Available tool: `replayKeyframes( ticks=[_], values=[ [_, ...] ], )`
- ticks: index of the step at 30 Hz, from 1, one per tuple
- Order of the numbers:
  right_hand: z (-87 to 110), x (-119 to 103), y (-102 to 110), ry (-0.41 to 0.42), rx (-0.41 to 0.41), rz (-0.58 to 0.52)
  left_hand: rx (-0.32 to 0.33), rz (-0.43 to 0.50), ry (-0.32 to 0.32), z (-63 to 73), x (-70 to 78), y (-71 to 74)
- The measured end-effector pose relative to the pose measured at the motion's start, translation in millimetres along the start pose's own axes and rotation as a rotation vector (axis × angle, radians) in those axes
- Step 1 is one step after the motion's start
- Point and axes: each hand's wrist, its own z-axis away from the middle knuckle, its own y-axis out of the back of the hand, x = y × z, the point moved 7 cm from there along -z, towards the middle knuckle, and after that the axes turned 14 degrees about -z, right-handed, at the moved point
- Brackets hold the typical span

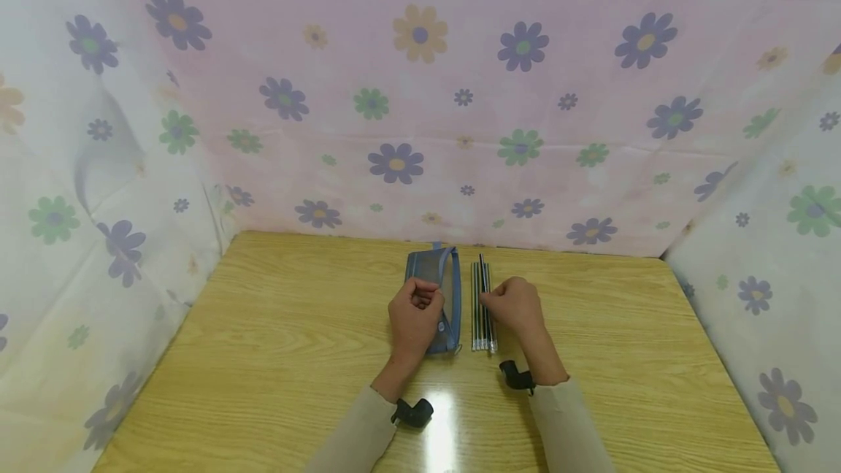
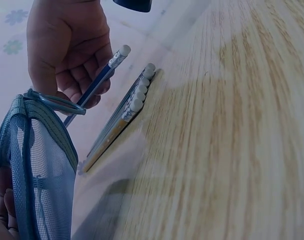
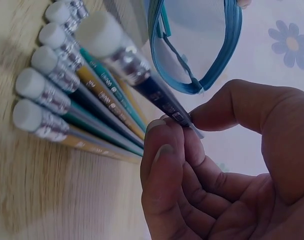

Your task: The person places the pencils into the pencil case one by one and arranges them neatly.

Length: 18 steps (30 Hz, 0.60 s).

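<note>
A blue mesh pencil case (image 1: 427,266) lies on the table with its zipped mouth open towards the right. My left hand (image 1: 415,318) grips its near-left side, fingers curled at the fabric; in the left wrist view those fingers are partly hidden behind the mesh (image 2: 49,165). My right hand (image 1: 517,305) pinches a dark blue pencil (image 3: 159,97) between thumb and fingertips, its white eraser end raised towards me. Below it, several pencils (image 3: 94,82) in green, yellow and dark colours lie side by side, erasers at the near end.
The wooden table (image 1: 296,312) ends at a flowered cloth (image 1: 460,93) hung behind it and along both sides. A black wrist camera (image 1: 412,413) sits by the left sleeve, another camera (image 1: 517,377) by the right. A metal ring (image 1: 458,349) hangs at the case's near corner.
</note>
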Motion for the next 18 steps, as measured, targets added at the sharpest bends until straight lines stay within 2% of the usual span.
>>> replayKeyframes(
  ticks=[5,18],
  values=[
    [0.0,-6.8,-2.3,0.023,-0.002,-0.021,0.004,-0.013,0.002,-1.3,-15.1,-5.4],
    [-3.0,-6.6,-9.9,-0.034,-0.004,-0.028,-0.031,0.004,0.011,-2.8,-19.5,-5.2]
  ],
)
